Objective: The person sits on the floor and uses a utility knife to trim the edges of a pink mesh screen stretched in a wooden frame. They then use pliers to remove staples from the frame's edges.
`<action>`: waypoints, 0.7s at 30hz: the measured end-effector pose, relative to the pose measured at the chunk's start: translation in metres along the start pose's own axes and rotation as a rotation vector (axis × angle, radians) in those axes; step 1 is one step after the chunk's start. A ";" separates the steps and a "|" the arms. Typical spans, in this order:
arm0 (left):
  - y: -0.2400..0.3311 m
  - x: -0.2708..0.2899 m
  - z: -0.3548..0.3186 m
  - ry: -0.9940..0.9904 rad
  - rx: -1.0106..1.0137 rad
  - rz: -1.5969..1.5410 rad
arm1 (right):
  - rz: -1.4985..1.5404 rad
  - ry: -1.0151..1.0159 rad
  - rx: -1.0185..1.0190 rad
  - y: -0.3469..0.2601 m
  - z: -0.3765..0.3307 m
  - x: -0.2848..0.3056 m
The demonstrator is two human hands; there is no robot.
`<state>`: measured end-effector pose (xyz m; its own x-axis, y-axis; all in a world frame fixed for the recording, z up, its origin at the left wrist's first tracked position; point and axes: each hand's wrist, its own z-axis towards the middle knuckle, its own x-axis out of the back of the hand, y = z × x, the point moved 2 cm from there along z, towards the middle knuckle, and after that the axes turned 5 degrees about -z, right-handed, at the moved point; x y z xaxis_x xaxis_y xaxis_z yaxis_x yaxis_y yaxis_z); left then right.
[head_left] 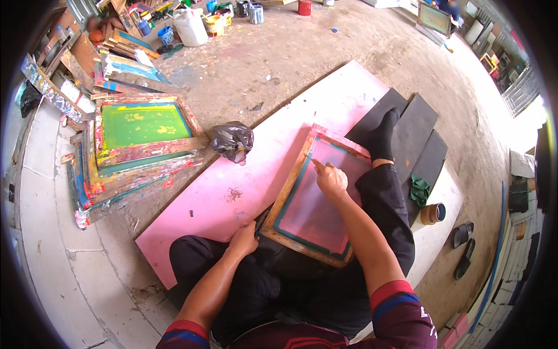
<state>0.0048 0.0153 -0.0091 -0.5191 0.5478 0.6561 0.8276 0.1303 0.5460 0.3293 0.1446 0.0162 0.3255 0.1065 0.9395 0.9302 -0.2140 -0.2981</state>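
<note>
A wooden screen printing frame (283, 198) with translucent mesh and a teal inner border leans at a slant between my legs. My right hand (332, 180) is over the mesh near its far left corner, fingers pinched; a thin tip seems to stick out, too small to name. Beside the frame's near left corner, my left hand (244, 239) is closed around something dark, mostly hidden by the fingers. Under the frame lies a pink board (203, 200), and my black-socked foot (383, 135) rests beyond it on dark flat panels (414, 125).
Paint-stained screen frames (148, 142) are stacked at left, near a crumpled black plastic bag (232, 141). Brown tape rolls (430, 214), a green cloth (419, 189) and black slippers (463, 250) lie at right. Paint containers (190, 28) stand far back. Another person (450, 8) is at far right.
</note>
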 end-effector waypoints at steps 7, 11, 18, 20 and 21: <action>0.004 0.000 0.006 0.041 -0.064 0.038 | 0.451 0.003 -0.047 0.039 0.043 -0.042; -0.002 0.001 0.004 0.019 -0.021 0.020 | 0.989 -0.555 -0.527 0.024 0.047 -0.021; 0.008 0.004 0.006 -0.005 -0.029 0.002 | 0.317 0.033 -0.056 0.044 0.036 -0.028; 0.004 0.004 0.002 -0.009 0.000 0.003 | 0.196 0.025 -0.061 0.021 0.027 -0.006; 0.001 0.002 0.004 -0.014 -0.015 0.009 | 0.134 0.030 -0.073 0.013 0.023 0.006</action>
<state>0.0052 0.0198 -0.0097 -0.5083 0.5603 0.6540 0.8291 0.1131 0.5475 0.3476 0.1651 0.0142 0.4400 0.0436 0.8969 0.8636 -0.2943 -0.4093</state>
